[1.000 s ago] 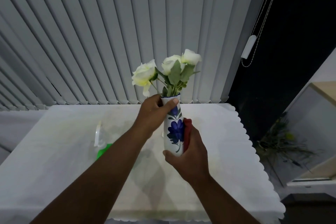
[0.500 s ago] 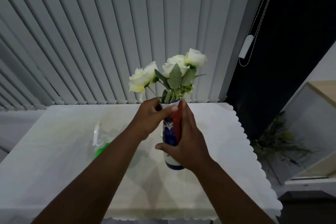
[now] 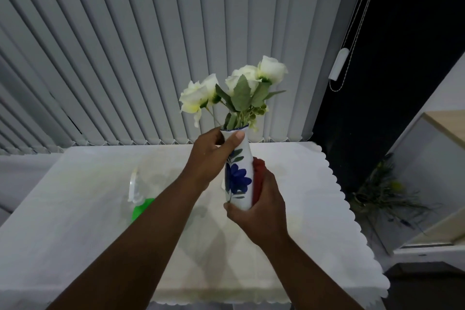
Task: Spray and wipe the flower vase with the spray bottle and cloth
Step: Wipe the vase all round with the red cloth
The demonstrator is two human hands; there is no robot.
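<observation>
A white vase [image 3: 239, 173] painted with a blue flower holds white roses [image 3: 236, 88] and is lifted above the table. My left hand [image 3: 208, 158] grips its neck just under the rim. My right hand [image 3: 259, 206] wraps the lower right side of the vase and presses a red cloth [image 3: 258, 176] against it. The cloth shows only as a strip between palm and vase. A spray bottle [image 3: 137, 196] with a clear trigger and green body lies on the table to the left, partly hidden by my left forearm.
The table wears a white cloth with a scalloped edge [image 3: 352, 221]. Grey vertical blinds [image 3: 151, 45] hang behind it, with a cord weight [image 3: 338, 64] at the right. A plant [image 3: 382, 196] and a cabinet [image 3: 440, 184] stand on the right.
My right hand with the red cloth slid up the vase to near the rim, then back down to the lower body. My left hand kept its grip on the neck.
</observation>
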